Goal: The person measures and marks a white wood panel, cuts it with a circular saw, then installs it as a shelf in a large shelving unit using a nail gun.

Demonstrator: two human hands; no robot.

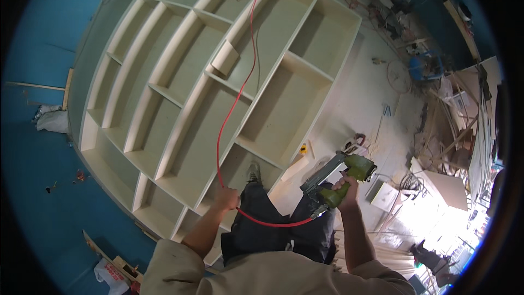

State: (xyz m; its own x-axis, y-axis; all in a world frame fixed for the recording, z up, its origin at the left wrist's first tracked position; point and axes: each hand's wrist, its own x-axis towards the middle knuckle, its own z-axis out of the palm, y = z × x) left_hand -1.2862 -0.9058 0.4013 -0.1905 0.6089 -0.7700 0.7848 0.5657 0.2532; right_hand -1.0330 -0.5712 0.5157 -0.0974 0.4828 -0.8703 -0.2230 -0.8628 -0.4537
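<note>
We grasp green nail gun [357, 168] by its handle in right hand [349, 190], above right leg [316, 237]. Left hand [226, 199] clenched around red air hose [275, 224], linking gun's handle and trailing over cream shelving unit [183, 125].

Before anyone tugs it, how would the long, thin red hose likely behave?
The hose looks floppy: it curves loosely between the left hand and the green-and-grey power tool in the right hand. It might snag, since it passes over dividers of the cream shelving unit. A pull could jerk the tool, as the hose joins its handle end.
</note>
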